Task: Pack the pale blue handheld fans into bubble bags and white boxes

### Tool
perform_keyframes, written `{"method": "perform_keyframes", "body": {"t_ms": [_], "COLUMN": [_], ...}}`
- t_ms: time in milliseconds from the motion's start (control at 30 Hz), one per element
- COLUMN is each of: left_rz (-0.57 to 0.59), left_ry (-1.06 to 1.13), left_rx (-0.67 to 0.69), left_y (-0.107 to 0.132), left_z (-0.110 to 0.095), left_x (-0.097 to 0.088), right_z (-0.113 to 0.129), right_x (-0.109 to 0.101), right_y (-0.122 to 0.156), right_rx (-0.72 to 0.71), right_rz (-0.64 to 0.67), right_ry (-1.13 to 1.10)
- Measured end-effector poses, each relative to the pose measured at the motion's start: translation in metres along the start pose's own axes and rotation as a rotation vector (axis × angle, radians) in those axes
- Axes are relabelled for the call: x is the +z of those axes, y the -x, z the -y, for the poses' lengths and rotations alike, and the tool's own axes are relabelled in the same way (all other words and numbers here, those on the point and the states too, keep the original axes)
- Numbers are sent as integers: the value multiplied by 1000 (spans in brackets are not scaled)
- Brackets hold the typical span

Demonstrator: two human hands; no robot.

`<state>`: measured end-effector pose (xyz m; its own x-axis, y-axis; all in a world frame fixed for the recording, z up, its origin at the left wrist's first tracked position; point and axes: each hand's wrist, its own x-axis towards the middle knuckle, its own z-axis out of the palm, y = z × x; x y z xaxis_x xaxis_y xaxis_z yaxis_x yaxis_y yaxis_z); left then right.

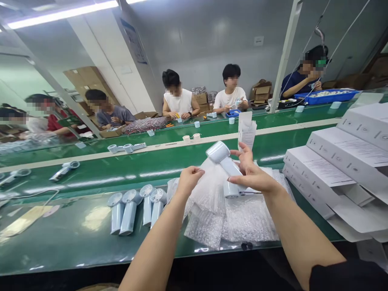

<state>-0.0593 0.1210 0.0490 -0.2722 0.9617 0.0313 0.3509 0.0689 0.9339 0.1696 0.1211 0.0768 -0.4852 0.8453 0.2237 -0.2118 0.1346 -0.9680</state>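
Note:
My right hand holds a light-blue handheld fan by its handle, thumb on one side and fingers on the other. The fan's round head points up and to the left. My left hand pinches the edge of a clear bubble-wrap bag, just left of the fan. More bubble-wrap bags lie in a pile under both hands. Beneath the held fan, the end of another light-blue part shows; the rest of it is hidden.
Several light-blue fans stand left of my left arm. Stacked white printed boxes rise at the right, and an upright white box stands beyond my right hand. More fans lie on the green conveyor belt; several people sit across it.

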Motion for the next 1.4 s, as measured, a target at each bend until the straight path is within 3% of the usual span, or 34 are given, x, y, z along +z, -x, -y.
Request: {"method": "perform_keyframes", "body": {"t_ms": [133, 233, 467, 567, 633, 800, 900, 1000, 1133, 1200, 1300, 1400], "left_rz": [-57, -26, 137, 211, 136, -289, -454, -428, -347, -232, -8, -36], "left_ry": [0, 61, 253, 206, 9, -634, -766, -774, -741, -716, -636, -576], "left_rx": [90, 118, 61, 98, 276, 923, 1087, 1139, 1069, 970, 633, 298], "left_y": [2, 7, 21, 25, 30, 55, 71, 82, 82, 74, 53, 27], "left_z": [-3, -2, -4, -12, -15, -1, 12, 12, -10, -24, -47, -70], "left_x": [5, 4, -7, -17, -24, -29, -14, 3, 10, 5, -10, -24], "right_z": [-14, -28, -29, -26, -23, -17, -19, -21, -16, -8, 4, 16], "right_x": [20, 30, 21, 23, 25, 27, 36, 49, 52, 47, 42, 48], "right_y": [9, 8, -2, -1, 0, 4, 8, 12, 7, -5, -34, -67], "right_rx": [322, 482, 552, 516, 498, 500, 484, 481, 518, 558, 596, 513], "right_rz": [109, 158, 251, 289, 233, 78, -41, -129, -41, 6, 138, 172], "right_ry": [-319, -389, -353, -322, -285, -259, -263, -157, -95, -121, 38, 302]}}
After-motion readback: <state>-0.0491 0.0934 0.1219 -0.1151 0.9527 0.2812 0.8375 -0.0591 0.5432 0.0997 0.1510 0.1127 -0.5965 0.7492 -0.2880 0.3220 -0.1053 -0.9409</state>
